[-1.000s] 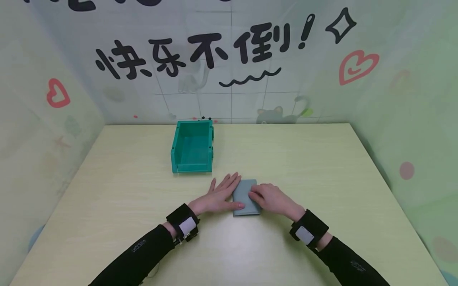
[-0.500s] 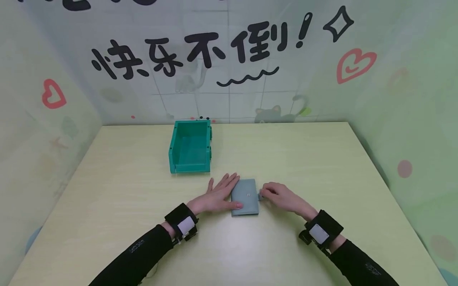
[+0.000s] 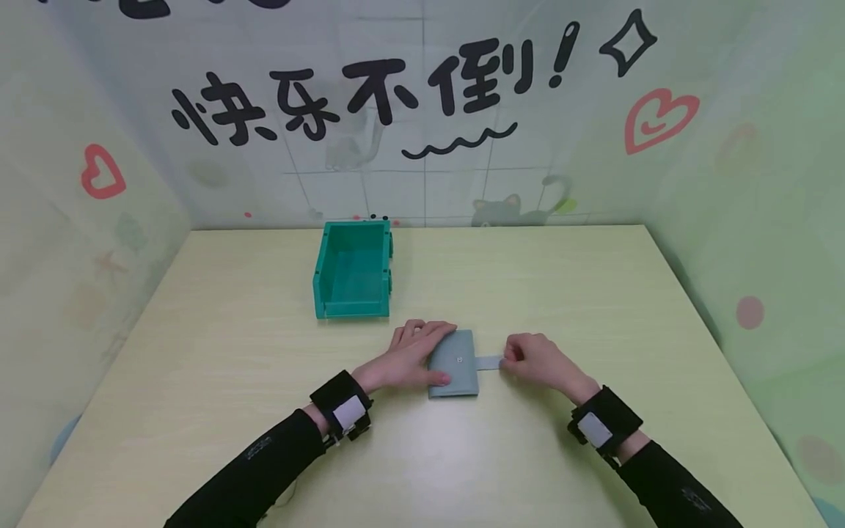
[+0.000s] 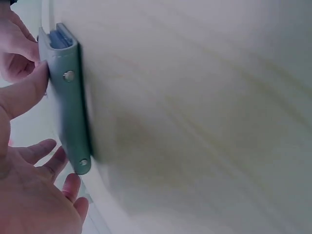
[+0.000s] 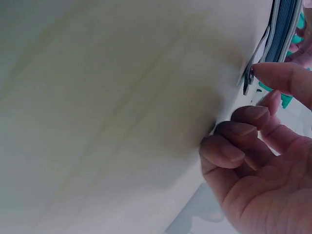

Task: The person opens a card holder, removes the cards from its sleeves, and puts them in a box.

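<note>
And there's the wallet [image 3: 460, 375], lying on the table [image 3: 264, 308]! Left hand [image 3: 405, 363] on it, fingers apart; right hand's [image 3: 544, 368] thumb touches the strap [image 3: 488, 363], fingers curled, though whether they're pinching it I can't tell.

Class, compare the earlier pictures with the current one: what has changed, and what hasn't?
The right hand has moved right, away from the blue-grey case. A strap now stretches from the case's right edge to that hand, and the snap on the cover is uncovered. The left hand's fingers have shifted toward the case's far edge. Case and teal bin stayed put.
</note>
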Tool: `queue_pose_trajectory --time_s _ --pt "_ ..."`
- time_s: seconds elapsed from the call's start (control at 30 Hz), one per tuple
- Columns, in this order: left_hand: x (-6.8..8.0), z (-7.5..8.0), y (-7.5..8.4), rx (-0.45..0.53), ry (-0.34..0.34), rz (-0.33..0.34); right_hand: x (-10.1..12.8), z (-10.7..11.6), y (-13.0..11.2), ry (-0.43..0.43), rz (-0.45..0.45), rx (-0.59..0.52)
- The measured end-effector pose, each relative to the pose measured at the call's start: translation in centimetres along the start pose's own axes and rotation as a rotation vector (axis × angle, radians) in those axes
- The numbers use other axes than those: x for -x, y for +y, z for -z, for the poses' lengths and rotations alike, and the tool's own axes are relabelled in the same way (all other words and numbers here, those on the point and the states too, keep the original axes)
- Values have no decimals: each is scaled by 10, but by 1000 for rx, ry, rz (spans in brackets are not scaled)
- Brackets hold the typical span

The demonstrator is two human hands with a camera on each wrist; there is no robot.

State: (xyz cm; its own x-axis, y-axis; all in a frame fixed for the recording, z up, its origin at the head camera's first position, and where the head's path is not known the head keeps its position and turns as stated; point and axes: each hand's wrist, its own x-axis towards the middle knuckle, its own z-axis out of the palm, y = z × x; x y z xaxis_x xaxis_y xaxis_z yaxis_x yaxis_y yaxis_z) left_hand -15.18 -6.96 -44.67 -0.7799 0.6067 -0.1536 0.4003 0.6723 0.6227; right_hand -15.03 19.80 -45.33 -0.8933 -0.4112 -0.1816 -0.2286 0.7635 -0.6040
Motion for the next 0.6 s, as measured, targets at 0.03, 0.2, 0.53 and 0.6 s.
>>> queue_pose_trajectory --time_s 0.03,0.2,0.53,0.6 --pt "-1 0 2 -16 4 -5 -1 0 -1 4 12 0" --pt "-7 4 8 -36 -6 -4 -8 -5 -4 -12 112 14" --pt "-15 4 10 154 -91 -10 -17 -6 -4 -99 170 -55" --pt "-16 4 8 182 -81 -11 -19 -5 -3 -105 168 -64"
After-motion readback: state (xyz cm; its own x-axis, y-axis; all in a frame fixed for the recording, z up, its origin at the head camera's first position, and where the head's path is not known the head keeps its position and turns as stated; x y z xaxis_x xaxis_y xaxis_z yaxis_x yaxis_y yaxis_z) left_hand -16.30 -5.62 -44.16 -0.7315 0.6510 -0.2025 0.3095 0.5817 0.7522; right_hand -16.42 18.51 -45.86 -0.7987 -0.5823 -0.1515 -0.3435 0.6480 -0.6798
